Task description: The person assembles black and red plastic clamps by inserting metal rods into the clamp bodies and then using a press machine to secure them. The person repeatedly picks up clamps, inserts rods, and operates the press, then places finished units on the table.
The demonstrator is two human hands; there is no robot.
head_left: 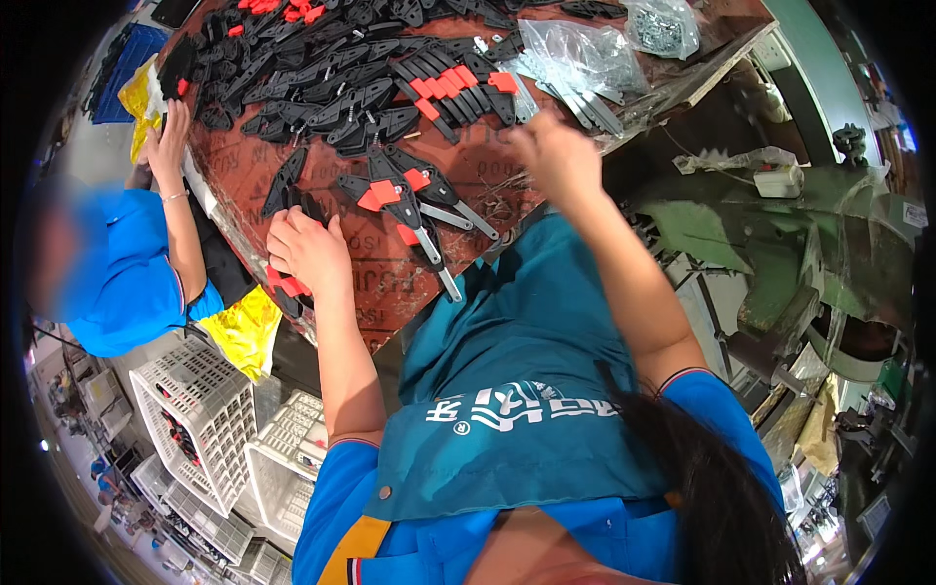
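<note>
At the left edge of the table, my left hand (310, 252) curls over a black plastic part; a red piece (290, 283) shows below its fingers. My right hand (561, 156) is at the right, blurred, beside flat metal strips (590, 109); its fingertips cannot be made out. Between my hands lie black plastic parts with red tabs (382, 193) and metal strips (436, 255) sticking out toward me. Farther off, a row of black parts with red tabs (444, 86) is lined up near a loose pile of black parts (322, 78).
The reddish-brown table (380, 278) has a worn right edge. Clear plastic bags (663, 27) of small metal hardware lie at the far right. A co-worker's hand (168, 146) reaches the table at left. White crates (195, 414) stand below left; green machinery (780, 244) is at right.
</note>
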